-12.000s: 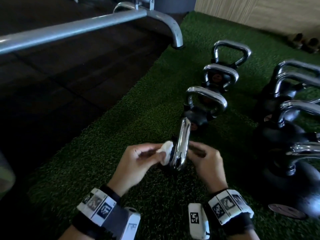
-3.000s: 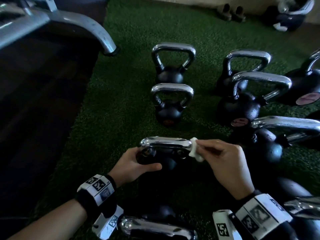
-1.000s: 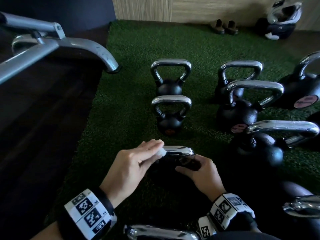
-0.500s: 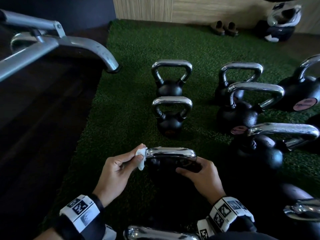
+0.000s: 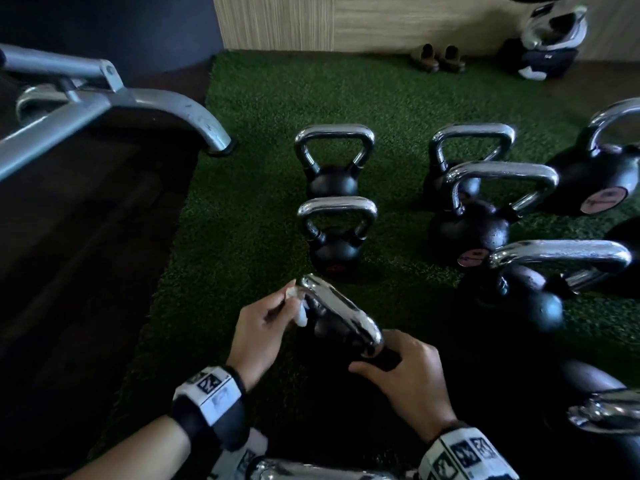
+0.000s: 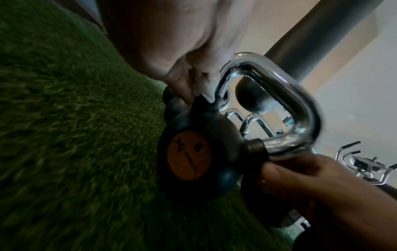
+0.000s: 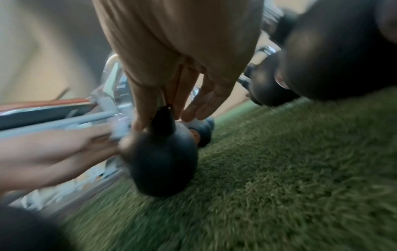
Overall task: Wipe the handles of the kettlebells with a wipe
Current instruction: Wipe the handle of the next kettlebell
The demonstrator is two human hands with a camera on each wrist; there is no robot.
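Small black kettlebell [image 5: 334, 329] on turf, chrome handle [image 5: 337, 308] angled, white wipe [image 5: 300, 311] against its side

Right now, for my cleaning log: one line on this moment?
step: wiping handle | left hand: pinches wipe against chrome handle | right hand: steadies kettlebell at handle base | surface: green turf

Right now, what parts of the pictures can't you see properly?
- Wipe: mostly tucked behind the left hand in the head view.
- Held kettlebell: smeared by motion blur in the right wrist view.
- Orange label: print too blurred to read, left wrist view.
- Nearest handle: cut off by the head view's bottom edge.
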